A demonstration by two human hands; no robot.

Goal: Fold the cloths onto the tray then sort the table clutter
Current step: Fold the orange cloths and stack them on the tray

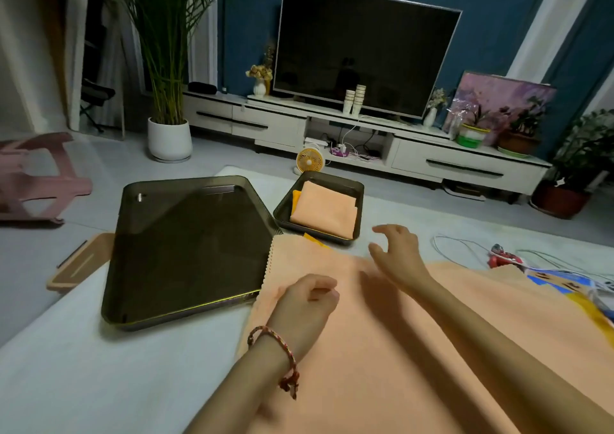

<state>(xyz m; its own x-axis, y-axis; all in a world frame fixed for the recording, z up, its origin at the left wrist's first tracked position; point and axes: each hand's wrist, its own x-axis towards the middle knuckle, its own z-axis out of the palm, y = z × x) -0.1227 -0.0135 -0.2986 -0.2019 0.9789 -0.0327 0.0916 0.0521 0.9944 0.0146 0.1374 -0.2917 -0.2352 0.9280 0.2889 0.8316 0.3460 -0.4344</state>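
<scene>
A large peach cloth [392,340] lies spread flat on the white table, its far left corner overlapping the big dark tray [186,247]. My left hand [307,304] rests on the cloth near that corner, fingers curled, and whether it pinches the fabric I cannot tell. My right hand [397,254] hovers just above the cloth's far edge with fingers spread, holding nothing. A smaller dark tray [357,189] behind holds a folded peach cloth [324,209] over an orange one [295,201]. A yellow cloth edge [314,240] peeks from under the spread cloth.
At the right lie white cables [465,247], a red toy-like item [503,257] and a blue-and-white patterned piece [561,282]. A wooden board [79,264] sticks out past the table's left edge. Beyond are a small fan [309,161], a TV stand [465,161] and potted plants.
</scene>
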